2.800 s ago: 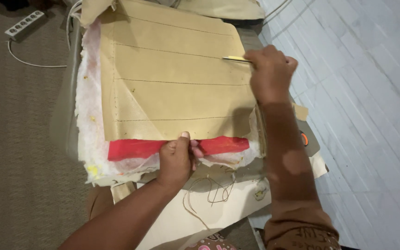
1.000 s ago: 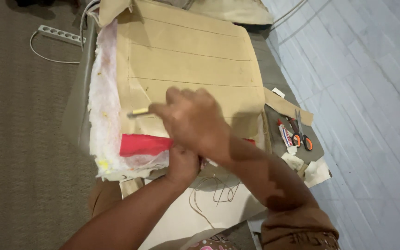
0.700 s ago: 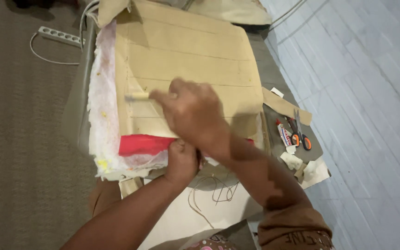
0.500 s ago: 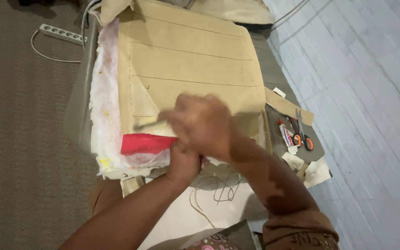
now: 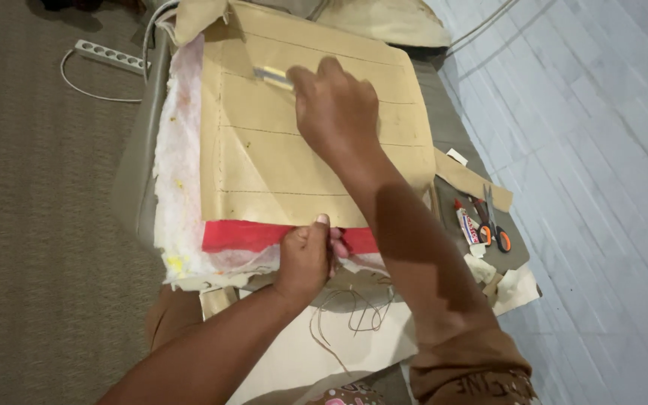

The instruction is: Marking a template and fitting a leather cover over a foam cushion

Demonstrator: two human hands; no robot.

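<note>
Currently, item one: right hand (image 5: 337,112), arm stretched forward across the tan cardboard panel (image 5: 279,161), back of the hand up, knuckles bent. Its fingers are pinched closed on a short flat pale tool (image 5: 273,76), blurred, which pokes out toward 10 o'clock and lies against the panel's upper part.

Item two: left hand (image 5: 307,259), forearm coming in from 7 o'clock, palm down at the panel's near edge. Its fingers are curled and pressed onto the red fabric strip (image 5: 245,235), thumb pointing to 12 o'clock and touching the cardboard edge.

Item three: cardboard panel, marked with stitched or dotted lines, lying on white fleecy padding (image 5: 174,187) that shows along its 9 o'clock side.

Item four: loose brown thread (image 5: 354,315), in loops just below the left hand.

Item five: scissors with orange handles (image 5: 495,225) and a small glue tube (image 5: 466,225), side by side at 3 o'clock, well apart from both hands.

Item six: white power strip (image 5: 110,56) on the carpet at 10 o'clock.
</note>
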